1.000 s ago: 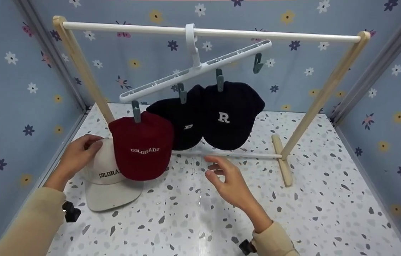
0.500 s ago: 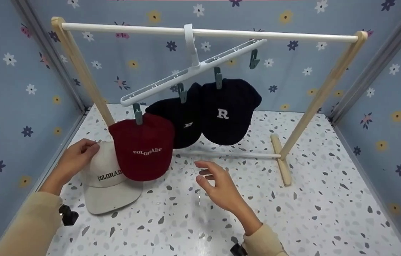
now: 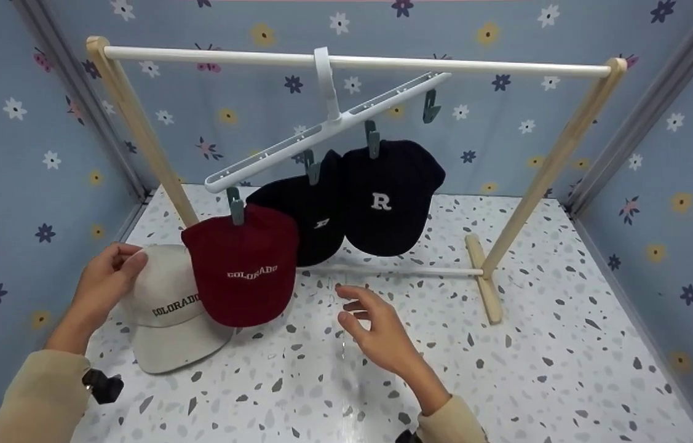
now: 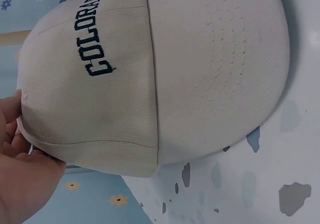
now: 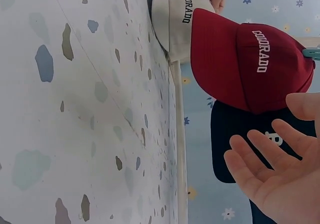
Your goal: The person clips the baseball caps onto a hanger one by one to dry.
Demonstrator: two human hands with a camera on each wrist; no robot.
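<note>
At the left, my left hand [image 3: 100, 283] pinches the back edge of a cream baseball cap [image 3: 168, 338] lettered COLORADO. In the left wrist view the cap [image 4: 100, 104] fills most of the picture, its brim close over the speckled surface. A red COLORADO cap [image 3: 248, 295] hangs from a grey-green clip [image 3: 236, 208] and partly covers the cream one in the head view. My right hand [image 3: 380, 332] hovers below the hanging caps with loosely bent fingers and holds nothing. Beside the red cap hang a black cap [image 3: 315, 246] and another dark cap with a white R [image 3: 389, 227].
A white hanger [image 3: 285, 152] tilts down to the left on the white rod [image 3: 475, 65] of a wooden rack. Its rightmost clip [image 3: 430, 107] carries nothing. The rack's right foot [image 3: 484, 286] stands on the speckled tabletop [image 3: 555, 369]; flowered panels [image 3: 678, 246] enclose the sides and back.
My left hand has moved left and slightly down, drawing the cream cap left so more of its lettering shows. My right hand has shifted a little left and down. The hanger sways slightly.
</note>
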